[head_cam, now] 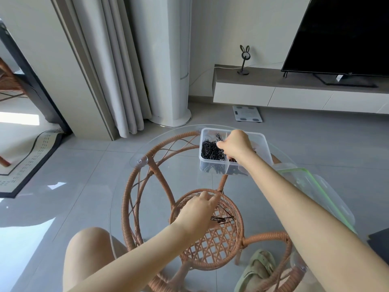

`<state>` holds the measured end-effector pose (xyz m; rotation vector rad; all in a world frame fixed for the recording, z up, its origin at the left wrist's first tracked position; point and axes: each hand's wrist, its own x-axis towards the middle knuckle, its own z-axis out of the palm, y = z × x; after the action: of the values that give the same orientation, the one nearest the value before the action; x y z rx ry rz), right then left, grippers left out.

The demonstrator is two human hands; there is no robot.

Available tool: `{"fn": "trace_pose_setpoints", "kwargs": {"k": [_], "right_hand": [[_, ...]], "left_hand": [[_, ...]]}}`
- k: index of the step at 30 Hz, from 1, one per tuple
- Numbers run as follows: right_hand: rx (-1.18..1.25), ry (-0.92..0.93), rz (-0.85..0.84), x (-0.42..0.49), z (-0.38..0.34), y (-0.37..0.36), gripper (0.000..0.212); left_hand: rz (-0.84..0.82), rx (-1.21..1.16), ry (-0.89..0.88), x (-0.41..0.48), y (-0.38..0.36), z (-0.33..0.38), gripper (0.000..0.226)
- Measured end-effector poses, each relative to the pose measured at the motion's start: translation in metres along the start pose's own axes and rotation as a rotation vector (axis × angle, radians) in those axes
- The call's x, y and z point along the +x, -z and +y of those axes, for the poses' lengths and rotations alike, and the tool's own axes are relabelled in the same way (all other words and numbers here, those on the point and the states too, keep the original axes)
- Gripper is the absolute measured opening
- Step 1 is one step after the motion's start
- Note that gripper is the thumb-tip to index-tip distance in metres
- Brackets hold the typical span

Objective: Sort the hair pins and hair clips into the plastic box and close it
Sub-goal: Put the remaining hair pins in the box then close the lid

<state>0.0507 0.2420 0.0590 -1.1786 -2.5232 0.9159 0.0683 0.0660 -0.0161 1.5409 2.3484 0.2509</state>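
Sorting step: your right hand [235,145], fingers pinched, grip content unclear, over plastic box [265,144]; left hand [199,207] curled at loose hair pins [223,219] on desk [126,186]. Next: gather remainder, fit lid [315,186].

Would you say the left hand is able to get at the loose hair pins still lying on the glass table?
Probably yes: the left hand hovers right beside the loose hair pins, with nothing between them.

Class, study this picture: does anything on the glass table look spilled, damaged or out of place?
Nothing spilled or broken. Loose hair pins remain on the glass by the left hand, outside the plastic box, and its lid lies off, beside it.
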Motion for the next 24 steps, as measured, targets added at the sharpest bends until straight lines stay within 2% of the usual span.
{"fn": "trace_pose_setpoints", "kwargs": {"k": [5,8,13,14,16,17,19,21,24], "right_hand": [[-0.148,-0.024,-0.096,0.011,-0.012,-0.018,0.035],[-0.174,0.003,-0.093,0.011,-0.012,-0.017,0.035],[-0.179,0.098,-0.009,-0.002,-0.010,0.000,0.032],[-0.182,0.120,0.008,-0.008,-0.008,0.005,0.032],[-0.175,0.173,0.034,-0.023,-0.003,0.015,0.031],[-0.154,0.195,0.044,-0.031,0.001,0.019,0.031],[-0.080,0.210,0.065,-0.048,0.012,0.028,0.031],[-0.013,0.196,0.067,-0.065,0.029,0.033,0.029],[0.064,0.142,0.035,-0.087,0.063,0.026,0.019]], "left_hand": [[0.018,0.043,-0.068,0.002,0.003,0.002,0.027],[0.000,0.228,-0.111,0.007,0.004,0.008,0.027],[-0.168,0.422,-0.111,0.007,0.012,0.027,0.023],[-0.115,0.457,-0.121,0.007,0.011,0.026,0.025],[-0.159,0.348,-0.100,0.011,0.013,0.024,0.019],[-0.111,0.248,-0.076,0.012,0.011,0.020,0.025],[-0.119,0.055,0.006,0.014,0.016,0.011,0.030],[-0.051,-0.045,0.060,0.007,0.025,0.004,0.020],[0.063,-0.229,0.128,-0.002,0.043,-0.002,0.022]]}}
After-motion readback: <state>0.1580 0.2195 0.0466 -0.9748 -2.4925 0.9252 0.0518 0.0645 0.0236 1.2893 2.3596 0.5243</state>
